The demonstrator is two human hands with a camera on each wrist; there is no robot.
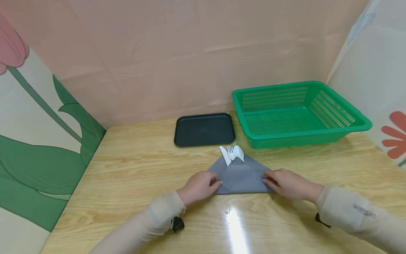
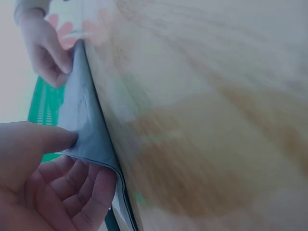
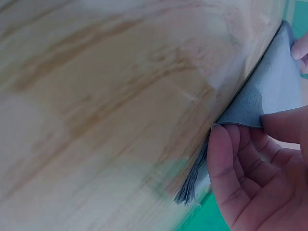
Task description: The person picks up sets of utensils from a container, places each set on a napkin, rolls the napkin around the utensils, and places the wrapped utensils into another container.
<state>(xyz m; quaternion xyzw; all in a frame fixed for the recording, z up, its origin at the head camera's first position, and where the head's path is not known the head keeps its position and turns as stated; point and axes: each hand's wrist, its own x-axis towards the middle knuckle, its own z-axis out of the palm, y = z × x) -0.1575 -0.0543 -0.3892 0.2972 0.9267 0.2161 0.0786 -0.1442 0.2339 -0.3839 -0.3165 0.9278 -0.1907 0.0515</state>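
Observation:
A grey cloth napkin (image 1: 242, 178), folded with a straight near edge and a point at the far side, lies on the wooden table. From its far end stick out the tops of a white knife (image 1: 225, 155), a fork (image 1: 231, 152) and a spoon (image 1: 238, 152), side by side; their handles are hidden in the cloth. My left hand (image 1: 200, 186) pinches the napkin's left side between thumb and fingers, the fingers under the cloth in the left wrist view. On the right side my right hand (image 1: 284, 183) pinches the other edge the same way.
Behind the cutlery a black rectangular tray (image 1: 204, 129) lies flat on the table (image 1: 133, 158). A green plastic basket (image 1: 301, 132) with slotted walls stands at the back right, close to the tray. A pinkish sheet (image 1: 165, 63) covers the wall behind.

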